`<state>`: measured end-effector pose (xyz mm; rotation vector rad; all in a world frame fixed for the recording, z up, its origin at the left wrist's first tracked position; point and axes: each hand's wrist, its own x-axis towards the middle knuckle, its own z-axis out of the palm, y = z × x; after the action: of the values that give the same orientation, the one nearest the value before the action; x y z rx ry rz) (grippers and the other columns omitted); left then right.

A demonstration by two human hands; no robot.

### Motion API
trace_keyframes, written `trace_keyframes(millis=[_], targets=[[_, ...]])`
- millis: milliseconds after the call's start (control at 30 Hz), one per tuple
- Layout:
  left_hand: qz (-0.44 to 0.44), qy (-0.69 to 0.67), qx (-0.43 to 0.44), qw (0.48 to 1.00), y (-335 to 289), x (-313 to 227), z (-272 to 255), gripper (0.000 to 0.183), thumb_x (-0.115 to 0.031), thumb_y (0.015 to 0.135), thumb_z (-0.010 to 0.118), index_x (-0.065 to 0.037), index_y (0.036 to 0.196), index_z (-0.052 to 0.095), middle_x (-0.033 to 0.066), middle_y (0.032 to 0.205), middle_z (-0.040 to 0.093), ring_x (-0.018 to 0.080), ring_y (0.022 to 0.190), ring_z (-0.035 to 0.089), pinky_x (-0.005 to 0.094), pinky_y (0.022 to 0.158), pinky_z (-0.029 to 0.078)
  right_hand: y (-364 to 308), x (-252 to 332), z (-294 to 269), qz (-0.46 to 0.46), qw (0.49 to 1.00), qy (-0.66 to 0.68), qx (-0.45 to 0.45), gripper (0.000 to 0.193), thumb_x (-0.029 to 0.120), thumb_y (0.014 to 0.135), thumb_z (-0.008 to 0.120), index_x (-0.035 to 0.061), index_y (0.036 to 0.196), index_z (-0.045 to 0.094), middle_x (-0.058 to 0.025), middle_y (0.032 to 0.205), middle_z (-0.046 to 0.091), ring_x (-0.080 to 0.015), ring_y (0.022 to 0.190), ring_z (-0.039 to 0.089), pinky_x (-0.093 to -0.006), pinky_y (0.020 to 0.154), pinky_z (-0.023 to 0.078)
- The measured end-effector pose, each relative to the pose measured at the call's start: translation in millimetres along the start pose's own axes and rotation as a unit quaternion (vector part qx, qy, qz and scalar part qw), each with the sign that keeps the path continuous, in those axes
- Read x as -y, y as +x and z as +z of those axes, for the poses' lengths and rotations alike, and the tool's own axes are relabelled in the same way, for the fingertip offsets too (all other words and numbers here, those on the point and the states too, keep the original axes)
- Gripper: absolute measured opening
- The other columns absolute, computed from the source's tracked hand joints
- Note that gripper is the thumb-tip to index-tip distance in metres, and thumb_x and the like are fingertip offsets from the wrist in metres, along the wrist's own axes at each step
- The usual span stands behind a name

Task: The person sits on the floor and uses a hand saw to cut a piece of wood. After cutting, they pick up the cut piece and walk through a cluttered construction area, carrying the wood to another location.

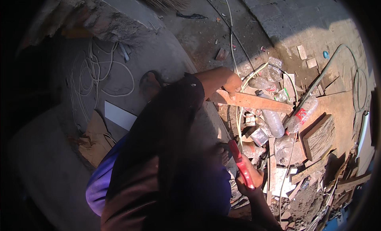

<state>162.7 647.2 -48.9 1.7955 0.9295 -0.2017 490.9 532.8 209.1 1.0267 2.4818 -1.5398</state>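
My left hand [233, 83] is closed on the near end of a narrow wooden board [260, 102], which reaches out to the right above a litter heap. Lower down, my right hand [253, 176] grips a red tool with a long, slightly curved body [242, 166]; its exact kind I cannot make out. Under and beyond the board lie clear plastic bottles [272, 121], one with a red label [301, 115]. A pale cable [239, 125] runs down past the board, close to my left hand.
A thick wooden block [318, 137] rests on a wooden sheet [337, 104] at the right. Broken wood and rubble lie at lower right. A dark hose [331, 64] curves over the heap. Coiled white cable [95, 68] and a white panel [119, 115] lie at left.
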Motion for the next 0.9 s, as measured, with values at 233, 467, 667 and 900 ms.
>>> trace_keyframes(millis=[233, 467, 667, 900], targets=[[-0.023, 0.032, -0.020, 0.999, -2.4, -10.4, -3.0, 0.048, -0.043, 0.081, 0.082, 0.003, 0.082, 0.067, 0.0187, 0.072, 0.064, 0.0307, 0.069, 0.063, 0.0498, 0.064, 0.046, 46.2, -15.5, 25.4, -0.028, 0.998, 0.050, -0.018, 0.053, 0.008, 0.081, 0.066, 0.0032, 0.133, 0.063, -0.0114, 0.100, 0.073, -0.0266, 0.074, 0.073, -0.0367, 0.065, 0.055], [-0.048, 0.006, 0.025, 0.999, -8.1, -1.4, -11.6, 0.048, -0.044, 0.081, 0.082, 0.002, 0.086, 0.069, 0.0204, 0.076, 0.067, 0.0331, 0.072, 0.066, 0.0501, 0.066, 0.047, 56.5, -20.5, 42.3, -0.089, 0.991, 0.069, -0.074, 0.060, 0.008, 0.078, 0.071, 0.0053, 0.137, 0.063, -0.0173, 0.099, 0.074, -0.0367, 0.071, 0.072, -0.0401, 0.065, 0.058], [-0.051, -0.001, 0.001, 0.999, -5.4, -6.7, 5.7, 0.049, -0.043, 0.083, 0.082, 0.004, 0.089, 0.068, 0.0210, 0.078, 0.066, 0.0341, 0.076, 0.066, 0.0513, 0.068, 0.047, -95.4, -56.0, 5.1, 0.168, 0.971, 0.162, 0.042, 0.068, 0.009, 0.079, 0.069, 0.0023, 0.146, 0.056, -0.0172, 0.116, 0.074, -0.0297, 0.088, 0.076, -0.0388, 0.079, 0.059], [-0.090, 0.057, -0.013, 0.994, -4.4, -26.6, 0.7, 0.049, -0.042, 0.083, 0.081, 0.000, 0.110, 0.075, 0.0233, 0.104, 0.075, 0.0425, 0.101, 0.072, 0.0520, 0.083, 0.055, 88.3, -0.7, 61.5, -0.039, 0.991, 0.091, -0.086, 0.062, 0.010, 0.080, 0.063, -0.0046, 0.141, 0.058, -0.0176, 0.088, 0.072, -0.0311, 0.071, 0.073, -0.0392, 0.067, 0.057]])
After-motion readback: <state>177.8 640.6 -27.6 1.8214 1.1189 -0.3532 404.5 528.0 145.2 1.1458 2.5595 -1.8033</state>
